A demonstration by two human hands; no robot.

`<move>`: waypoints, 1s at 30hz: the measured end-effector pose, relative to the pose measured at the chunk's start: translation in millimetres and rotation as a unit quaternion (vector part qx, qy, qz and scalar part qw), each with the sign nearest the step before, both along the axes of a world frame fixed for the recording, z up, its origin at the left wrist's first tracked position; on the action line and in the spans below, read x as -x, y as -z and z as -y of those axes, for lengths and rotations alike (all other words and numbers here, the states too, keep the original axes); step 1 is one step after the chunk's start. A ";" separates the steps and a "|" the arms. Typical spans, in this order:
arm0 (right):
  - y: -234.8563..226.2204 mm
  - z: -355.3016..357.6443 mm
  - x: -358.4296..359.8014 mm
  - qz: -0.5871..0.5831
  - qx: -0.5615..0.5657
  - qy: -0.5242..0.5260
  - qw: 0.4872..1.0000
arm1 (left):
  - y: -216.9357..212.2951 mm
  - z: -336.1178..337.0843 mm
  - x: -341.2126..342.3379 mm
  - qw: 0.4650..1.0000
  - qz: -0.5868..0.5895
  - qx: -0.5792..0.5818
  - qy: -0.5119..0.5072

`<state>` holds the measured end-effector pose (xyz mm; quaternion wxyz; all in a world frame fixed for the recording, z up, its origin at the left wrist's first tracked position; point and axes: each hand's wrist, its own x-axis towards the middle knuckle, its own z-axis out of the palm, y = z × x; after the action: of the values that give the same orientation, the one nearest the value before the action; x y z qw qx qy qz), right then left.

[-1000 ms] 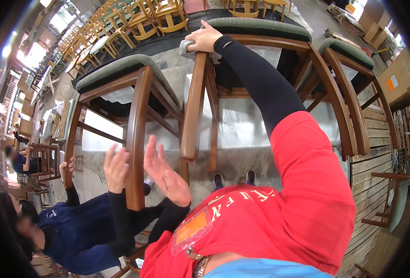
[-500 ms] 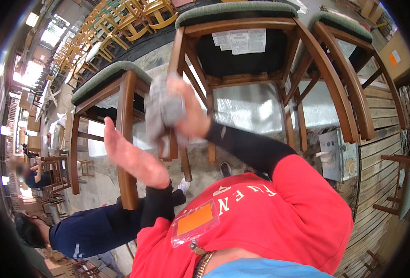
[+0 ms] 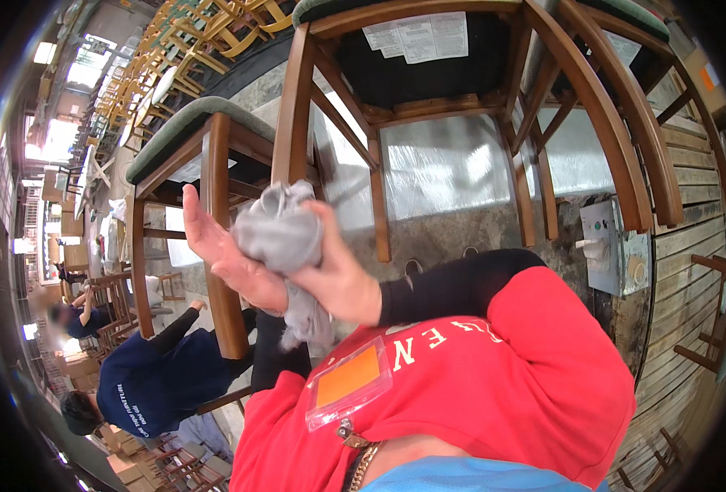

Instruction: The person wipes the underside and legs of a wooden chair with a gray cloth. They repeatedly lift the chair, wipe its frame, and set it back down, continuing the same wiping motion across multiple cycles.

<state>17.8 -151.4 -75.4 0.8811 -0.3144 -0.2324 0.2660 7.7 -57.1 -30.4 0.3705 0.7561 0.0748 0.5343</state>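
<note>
A crumpled grey rag (image 3: pixel 277 230) is bunched in my right hand (image 3: pixel 342 283), whose fingers wrap round its side; a loose end hangs below. My left hand (image 3: pixel 236 254) is beside it, fingers stretched out, palm close to the rag; whether they touch I cannot tell. Just beyond the rag, the front leg (image 3: pixel 291 115) of a brown wooden chair with a green seat comes down, its lower end hidden behind the cloth. Printed paper sheets (image 3: pixel 419 38) are fixed under that chair's black seat bottom. Left of my left hand stands another green-seated chair (image 3: pixel 217 172).
A third chair (image 3: pixel 625 123) stands at the right. Near it are a grey control box (image 3: pixel 613 246) and a slatted wooden platform (image 3: pixel 683 279). A co-worker in a dark blue shirt (image 3: pixel 166 377) is at the lower left. Many light wooden chair frames (image 3: pixel 207 33) are stacked at the back.
My right hand has brought the rag down and toward me, from the chair leg to beside my left hand. The chairs sit slightly higher in view. The co-worker's arm has come into sight.
</note>
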 end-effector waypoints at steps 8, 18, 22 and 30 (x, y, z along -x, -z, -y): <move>37.8 -77.5 -203.1 0.094 0.148 0.301 0.937 | -9.4 7.2 -13.5 0.988 -0.143 -0.026 0.060; 91.5 -101.3 -206.6 0.289 0.078 0.329 0.896 | -13.0 3.8 -5.0 0.967 -0.215 0.080 0.107; 159.1 -133.4 -230.0 0.210 0.192 0.346 0.894 | -18.6 4.9 -7.0 0.959 -0.233 0.078 0.137; 312.6 -76.0 -204.4 0.225 0.449 0.130 0.855 | -19.8 -4.6 -6.9 0.952 -0.256 0.078 0.147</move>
<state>222.3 -75.4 -388.0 0.5938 -0.7548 -0.2370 0.1467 14.6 -52.5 -10.6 0.4715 0.8388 0.0965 0.2546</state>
